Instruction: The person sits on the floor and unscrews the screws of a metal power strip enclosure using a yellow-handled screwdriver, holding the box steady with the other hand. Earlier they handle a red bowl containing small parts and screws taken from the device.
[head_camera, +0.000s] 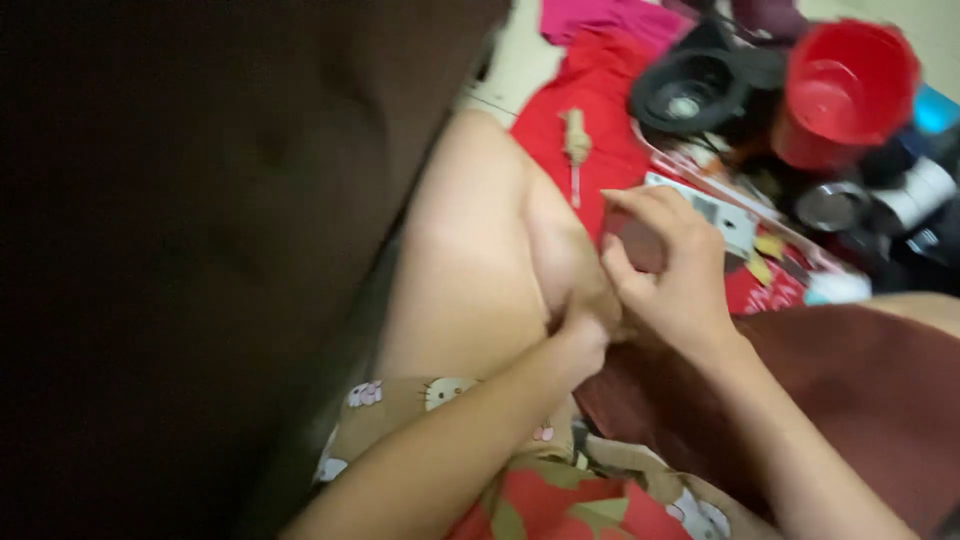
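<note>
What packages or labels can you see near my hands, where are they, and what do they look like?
White card pack: flat, rectangular, just beyond the right hand, white with small dark marks; blurred.
Red printed packet: flat, right of the right hand, red with pale print.
Yellow tags: small scraps between the two, shape unclear.
No signs or screens show. The left hand touches none of these.

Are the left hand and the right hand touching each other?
Touching. The head view shows the left hand pressed against the base of the right hand, with no gap visible between them.
</note>
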